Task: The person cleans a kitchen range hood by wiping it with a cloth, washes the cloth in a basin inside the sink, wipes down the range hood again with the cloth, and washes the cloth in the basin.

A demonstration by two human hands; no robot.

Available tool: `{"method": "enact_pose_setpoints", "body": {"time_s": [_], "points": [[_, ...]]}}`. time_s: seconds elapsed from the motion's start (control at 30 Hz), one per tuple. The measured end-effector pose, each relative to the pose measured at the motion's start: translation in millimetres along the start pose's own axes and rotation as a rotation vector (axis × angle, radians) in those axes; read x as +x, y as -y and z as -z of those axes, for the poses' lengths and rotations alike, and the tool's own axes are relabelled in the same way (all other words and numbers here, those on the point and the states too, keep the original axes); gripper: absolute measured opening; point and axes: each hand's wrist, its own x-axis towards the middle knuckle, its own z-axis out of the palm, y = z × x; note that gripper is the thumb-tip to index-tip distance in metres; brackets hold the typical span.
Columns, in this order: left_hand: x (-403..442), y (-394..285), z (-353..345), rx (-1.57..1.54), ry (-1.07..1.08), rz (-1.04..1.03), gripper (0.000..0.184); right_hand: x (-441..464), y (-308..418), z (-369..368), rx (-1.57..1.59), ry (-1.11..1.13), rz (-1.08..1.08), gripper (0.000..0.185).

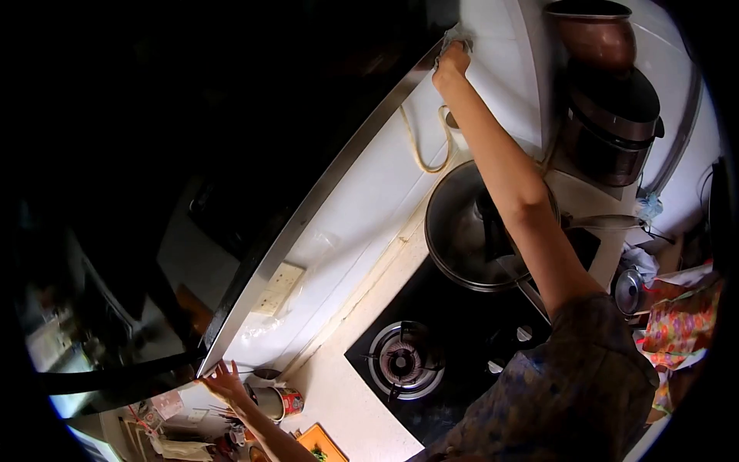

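Observation:
At the top centre, my right hand (454, 61) is closed on a crumpled pale cloth (456, 37) against the far end of the metal edge (315, 199) of a large dark glossy range hood (231, 100). My left hand (225, 382) is raised at the near lower corner of that edge, its fingers apart and the tips touching or very close to the corner. My right arm passes over a lidded pan (462, 223) on the black gas stove (462, 339).
A bare burner (401, 360) lies left of the pan. Behind it, a socket panel (279, 289) is on the white wall. An orange tray (322, 443) and a tin (289, 402) stand lower left. A dark cooker (612, 127) carries a brown pot (593, 35) upper right.

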Motion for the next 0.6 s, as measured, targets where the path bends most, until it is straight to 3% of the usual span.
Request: {"method": "enact_pose_setpoints", "body": {"time_s": [0.07, 0.13, 0.17, 0.23, 0.3, 0.6], "points": [[-4.6, 2.3, -5.6, 0.011, -0.002, -0.018, 0.063, -24.6, -6.4, 3.1, 0.027, -0.061, -0.081, 0.036], [-5.4, 2.5, 0.1, 0.11, 0.118, -0.036, 0.05, -52.8, -22.8, 13.1, 0.016, -0.01, -0.128, 0.036], [-13.5, 4.2, -11.2, 0.106, 0.069, -0.057, 0.051, -74.5, -31.8, 18.4, 0.026, 0.008, -0.158, 0.035], [-12.4, 3.6, -9.5, 0.121, 0.068, -0.038, 0.054, -119.4, -45.3, 29.8, 0.026, 0.035, -0.196, 0.034], [-24.4, 3.3, -23.9, 0.13, 0.025, -0.032, 0.059, -168.5, -60.2, 42.7, 0.02, 0.211, -0.161, 0.033], [-28.0, 5.4, -24.6, 0.219, 0.057, -0.031, 0.075, -371.5, -99.6, 78.4, -0.049, 0.331, -0.382, 0.03]]}}
